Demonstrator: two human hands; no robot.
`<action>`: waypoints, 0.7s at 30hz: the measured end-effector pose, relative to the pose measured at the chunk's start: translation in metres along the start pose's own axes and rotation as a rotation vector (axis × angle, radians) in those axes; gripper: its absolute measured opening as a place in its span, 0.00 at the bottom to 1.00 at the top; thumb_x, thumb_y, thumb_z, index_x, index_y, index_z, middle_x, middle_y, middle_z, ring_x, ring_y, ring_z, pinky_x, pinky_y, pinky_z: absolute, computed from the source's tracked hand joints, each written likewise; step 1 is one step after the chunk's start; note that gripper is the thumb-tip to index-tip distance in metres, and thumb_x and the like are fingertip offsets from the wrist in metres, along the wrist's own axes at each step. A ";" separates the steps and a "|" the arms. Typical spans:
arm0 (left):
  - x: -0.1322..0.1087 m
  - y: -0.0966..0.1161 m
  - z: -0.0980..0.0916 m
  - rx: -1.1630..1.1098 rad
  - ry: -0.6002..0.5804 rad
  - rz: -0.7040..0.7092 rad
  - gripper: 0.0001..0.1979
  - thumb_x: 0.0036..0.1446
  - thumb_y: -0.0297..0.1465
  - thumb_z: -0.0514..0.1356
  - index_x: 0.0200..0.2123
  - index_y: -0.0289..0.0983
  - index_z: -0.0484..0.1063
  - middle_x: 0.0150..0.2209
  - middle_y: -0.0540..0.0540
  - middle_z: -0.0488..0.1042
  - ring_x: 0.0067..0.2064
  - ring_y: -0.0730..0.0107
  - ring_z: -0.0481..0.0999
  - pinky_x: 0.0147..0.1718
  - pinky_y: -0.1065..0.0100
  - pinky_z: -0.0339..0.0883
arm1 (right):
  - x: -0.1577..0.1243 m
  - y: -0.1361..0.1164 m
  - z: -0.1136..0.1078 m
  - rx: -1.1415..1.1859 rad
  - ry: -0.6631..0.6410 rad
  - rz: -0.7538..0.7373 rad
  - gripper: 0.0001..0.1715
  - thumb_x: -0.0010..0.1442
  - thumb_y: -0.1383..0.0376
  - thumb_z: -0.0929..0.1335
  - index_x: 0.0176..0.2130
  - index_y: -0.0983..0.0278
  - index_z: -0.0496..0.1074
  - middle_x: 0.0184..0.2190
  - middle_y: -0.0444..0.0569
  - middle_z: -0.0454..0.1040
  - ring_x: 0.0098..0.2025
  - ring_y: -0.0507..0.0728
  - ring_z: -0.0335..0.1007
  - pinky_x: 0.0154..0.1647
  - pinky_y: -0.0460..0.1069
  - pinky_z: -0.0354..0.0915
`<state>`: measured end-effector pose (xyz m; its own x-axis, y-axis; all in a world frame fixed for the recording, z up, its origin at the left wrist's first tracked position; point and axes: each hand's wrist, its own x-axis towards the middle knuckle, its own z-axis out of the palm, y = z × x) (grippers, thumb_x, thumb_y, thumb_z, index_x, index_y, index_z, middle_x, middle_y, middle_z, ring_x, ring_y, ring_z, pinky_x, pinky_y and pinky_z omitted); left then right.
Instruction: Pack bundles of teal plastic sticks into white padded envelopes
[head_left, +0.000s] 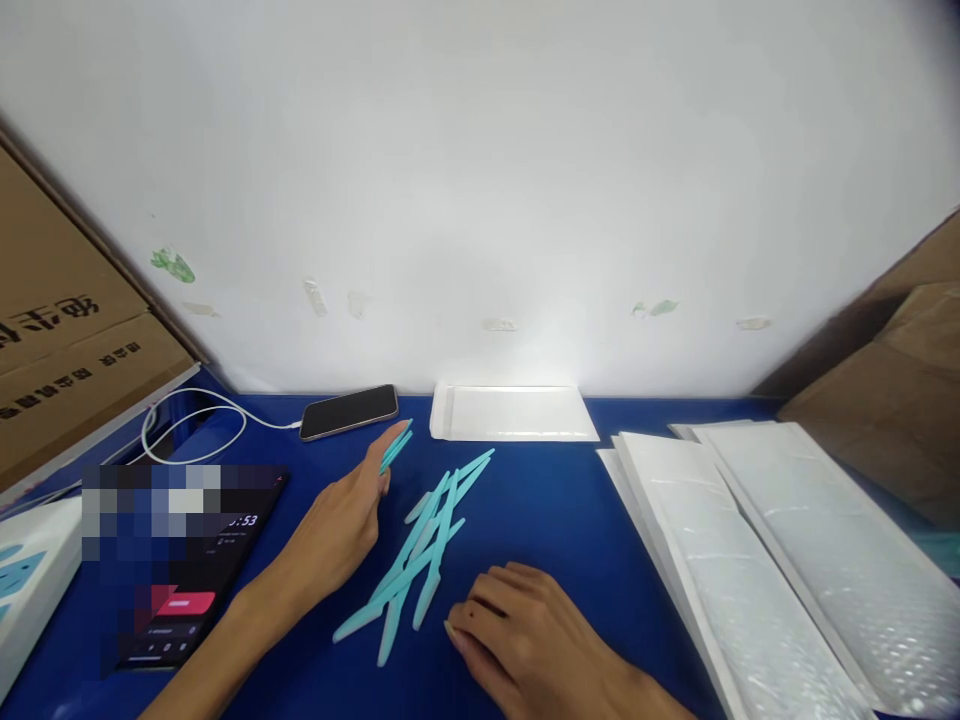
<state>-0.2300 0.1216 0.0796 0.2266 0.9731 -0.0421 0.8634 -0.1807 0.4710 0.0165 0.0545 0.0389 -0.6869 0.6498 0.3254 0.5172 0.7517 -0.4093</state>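
My left hand [341, 525] is closed around several turquoise eyebrow razors [396, 452], whose thin ends stick out past its fingertips. To its right, more turquoise eyebrow razors [420, 560] lie crossed over each other in a loose pile on the blue table [555, 500]. Their wider, paler blade ends point in different directions. Just right of the pile, my right hand [536, 635] rests on the table with its fingers curled in and pressed together. Nothing shows in it, and its palm is hidden.
A white envelope [517, 412] lies against the wall. Stacked bubble mailers [742, 560] cover the right side. A phone [349, 410] on a white cable and a larger, partly blurred device [217, 560] lie left. Cardboard boxes [67, 330] and brown paper [885, 390] flank the table.
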 end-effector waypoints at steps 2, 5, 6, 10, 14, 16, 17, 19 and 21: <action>-0.001 0.008 0.004 -0.007 0.000 -0.025 0.27 0.71 0.36 0.40 0.71 0.45 0.39 0.30 0.51 0.70 0.31 0.61 0.74 0.33 0.65 0.63 | -0.001 0.000 0.001 0.000 0.007 0.002 0.08 0.70 0.67 0.64 0.42 0.60 0.73 0.34 0.42 0.75 0.33 0.53 0.68 0.38 0.49 0.62; 0.000 0.016 0.012 -0.039 0.012 -0.063 0.22 0.70 0.43 0.42 0.62 0.43 0.59 0.25 0.52 0.69 0.30 0.61 0.73 0.31 0.65 0.61 | -0.001 0.000 0.002 -0.005 0.013 -0.004 0.08 0.70 0.67 0.64 0.42 0.60 0.73 0.34 0.42 0.75 0.33 0.53 0.69 0.38 0.49 0.63; 0.001 0.018 0.014 -0.043 0.005 -0.065 0.20 0.70 0.44 0.44 0.56 0.43 0.65 0.25 0.52 0.70 0.29 0.61 0.73 0.30 0.65 0.60 | -0.002 0.000 0.002 -0.008 0.013 -0.007 0.08 0.70 0.67 0.64 0.42 0.60 0.73 0.33 0.42 0.75 0.33 0.53 0.69 0.38 0.49 0.63; 0.006 0.019 0.019 -0.086 -0.021 -0.071 0.15 0.66 0.46 0.51 0.40 0.43 0.70 0.32 0.51 0.77 0.31 0.64 0.75 0.30 0.67 0.60 | -0.002 -0.001 0.001 -0.017 0.021 -0.016 0.07 0.70 0.67 0.64 0.43 0.60 0.72 0.33 0.42 0.75 0.33 0.53 0.69 0.38 0.49 0.62; 0.008 0.014 0.015 -0.106 -0.063 -0.085 0.16 0.66 0.46 0.51 0.35 0.42 0.70 0.28 0.53 0.75 0.29 0.66 0.72 0.29 0.68 0.59 | -0.001 0.000 0.001 -0.030 0.019 -0.034 0.07 0.70 0.67 0.64 0.42 0.60 0.72 0.33 0.42 0.74 0.32 0.52 0.68 0.36 0.49 0.60; 0.008 0.009 0.009 -0.072 -0.088 -0.097 0.17 0.65 0.46 0.52 0.33 0.42 0.70 0.27 0.53 0.73 0.29 0.66 0.71 0.29 0.67 0.58 | -0.001 0.000 0.000 -0.028 0.011 -0.031 0.07 0.70 0.67 0.64 0.42 0.60 0.72 0.33 0.41 0.74 0.31 0.52 0.68 0.36 0.49 0.60; 0.008 0.006 0.006 -0.049 -0.100 -0.103 0.17 0.64 0.47 0.53 0.32 0.41 0.70 0.26 0.53 0.73 0.28 0.66 0.70 0.29 0.67 0.57 | -0.001 0.000 -0.001 -0.026 0.008 -0.029 0.07 0.70 0.67 0.64 0.42 0.60 0.72 0.33 0.41 0.74 0.31 0.52 0.68 0.36 0.49 0.60; 0.007 0.000 -0.003 -0.007 -0.139 -0.123 0.18 0.62 0.47 0.54 0.29 0.40 0.70 0.25 0.52 0.72 0.28 0.65 0.69 0.28 0.67 0.56 | 0.000 -0.001 -0.002 -0.024 0.001 -0.028 0.07 0.70 0.67 0.64 0.42 0.60 0.72 0.33 0.41 0.74 0.32 0.52 0.67 0.36 0.49 0.59; 0.006 -0.004 -0.013 -0.004 -0.218 -0.152 0.18 0.60 0.46 0.55 0.28 0.40 0.70 0.24 0.52 0.71 0.28 0.65 0.68 0.27 0.67 0.55 | 0.000 -0.001 -0.002 -0.025 0.001 -0.030 0.06 0.70 0.67 0.64 0.42 0.60 0.72 0.33 0.41 0.74 0.32 0.52 0.67 0.36 0.49 0.59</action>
<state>-0.2386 0.1300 0.0891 0.1868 0.9350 -0.3015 0.8932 -0.0339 0.4483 0.0168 0.0540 0.0411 -0.7017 0.6273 0.3377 0.5091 0.7732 -0.3782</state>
